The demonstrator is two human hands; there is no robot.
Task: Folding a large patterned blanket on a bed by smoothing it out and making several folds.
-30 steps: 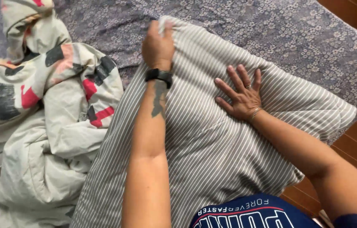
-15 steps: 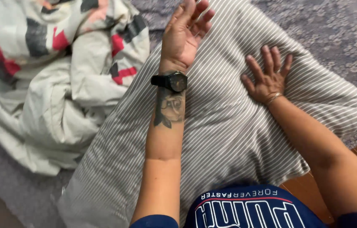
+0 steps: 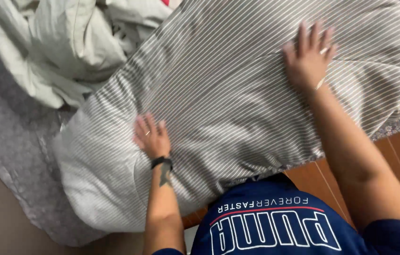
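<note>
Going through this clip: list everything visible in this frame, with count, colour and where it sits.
striped pillow: one, grey with thin white stripes, centre of view, lying on the bed under both hands
crumpled quilt: one, pale cream-green, upper left, beside the pillow
bed sheet: one, grey with a small floral print, left side under the bedding, also showing at the right edge
wooden floor: brown boards, lower right
wristwatch: one, black, on the left wrist
bracelet: one, thin and pale, on the right wrist
navy shirt: one, dark blue with white print, bottom centre
left hand: flat, palm down on the pillow's lower left part
right hand: flat, fingers spread on the pillow's upper right part
</note>
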